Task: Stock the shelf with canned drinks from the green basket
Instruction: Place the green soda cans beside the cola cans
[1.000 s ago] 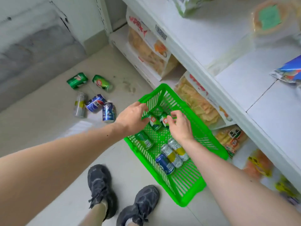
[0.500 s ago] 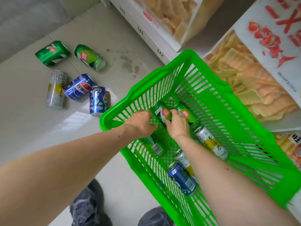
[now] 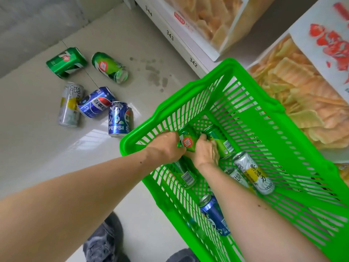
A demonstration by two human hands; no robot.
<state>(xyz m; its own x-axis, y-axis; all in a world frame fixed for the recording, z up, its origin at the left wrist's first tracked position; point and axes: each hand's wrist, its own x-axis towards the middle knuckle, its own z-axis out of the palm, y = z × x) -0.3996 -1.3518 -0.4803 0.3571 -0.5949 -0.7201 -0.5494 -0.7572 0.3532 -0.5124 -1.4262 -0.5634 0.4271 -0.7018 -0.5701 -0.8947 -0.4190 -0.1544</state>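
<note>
Hands in green basket [image 3: 245,87]: left hand [image 3: 166,146] and right hand [image 3: 204,152] both gripping green can [image 3: 188,141] at far end. We judge can rigid, slick; hold around mid-body.

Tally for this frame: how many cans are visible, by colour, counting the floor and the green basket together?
Green cans: 5 (2 on the floor, 3 in the basket)
Silver cans: 3 (1 floor, 2 basket)
Blue cans: 3 (2 floor, 1 basket)
Total: 11
</note>
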